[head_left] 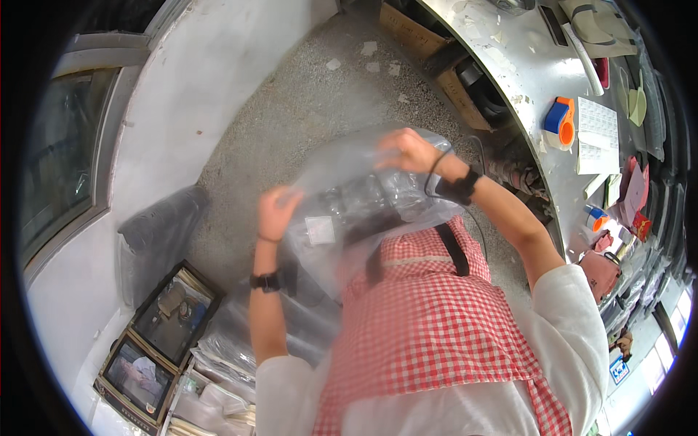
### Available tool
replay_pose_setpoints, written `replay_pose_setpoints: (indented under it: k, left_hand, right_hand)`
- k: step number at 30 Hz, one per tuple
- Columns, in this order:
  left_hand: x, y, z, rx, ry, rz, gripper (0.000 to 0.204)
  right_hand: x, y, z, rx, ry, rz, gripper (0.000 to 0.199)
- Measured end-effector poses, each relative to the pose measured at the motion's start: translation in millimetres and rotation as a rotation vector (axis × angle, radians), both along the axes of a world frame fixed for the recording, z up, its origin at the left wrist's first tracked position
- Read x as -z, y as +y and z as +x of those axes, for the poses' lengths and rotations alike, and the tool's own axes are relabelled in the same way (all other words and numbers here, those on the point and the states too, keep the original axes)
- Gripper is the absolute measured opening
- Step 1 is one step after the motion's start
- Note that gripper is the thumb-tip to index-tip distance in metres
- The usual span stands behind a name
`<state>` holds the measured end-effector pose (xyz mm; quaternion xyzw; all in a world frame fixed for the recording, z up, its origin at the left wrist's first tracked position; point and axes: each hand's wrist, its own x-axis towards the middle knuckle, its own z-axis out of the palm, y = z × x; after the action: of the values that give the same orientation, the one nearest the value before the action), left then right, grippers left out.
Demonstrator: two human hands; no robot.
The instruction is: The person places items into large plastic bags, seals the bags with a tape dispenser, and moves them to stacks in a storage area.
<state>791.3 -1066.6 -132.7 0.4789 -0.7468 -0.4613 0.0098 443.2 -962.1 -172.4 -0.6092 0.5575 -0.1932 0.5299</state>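
A large clear plastic bag (338, 161) spreads out in front of my checked apron, its mouth held up and apart. My left hand (278, 209) pinches the bag's left edge, the fingers slightly blurred. On the far right side, my right hand (413, 150) is closed on the bag's rim with bent fingers. Inside or beneath the film show dark, shiny plastic-wrapped packages (371, 195); the film hides their exact kind. A white square label (320, 230) lies near the bag's left side. Both wrists wear black bands, and a dark cord loops by the right one.
At right a metal worktable (502, 62) carries an orange-and-blue tape dispenser (560, 123) and a printed sheet (598, 136). Cardboard boxes (465, 94) stand below it. A grey wrapped bundle (161, 232) leans on the left wall, near black-framed trays (177, 309). Paper scraps dot the floor.
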Motion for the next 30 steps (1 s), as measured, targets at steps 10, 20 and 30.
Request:
replay_pose_setpoints:
  k: [10, 20, 30]
  left_hand:
    - [-85.9, 9.4, -67.3, 0.342, 0.092, -0.339, 0.056]
    - [-37.7, 30.4, -174.6, 0.790, 0.121, -0.869, 0.010]
    - [-60.1, 79.5, -90.7, 0.776, 0.162, -0.855, 0.009]
  right_hand:
    - [-152.2, 172.4, -20.6, 0.276, 0.419, -0.380, 0.035]
    - [-42.4, 120.5, 39.7, 0.376, 0.364, -0.703, 0.022]
    - [-23.0, 107.7, 53.5, 0.043, 0.199, -0.927, 0.019]
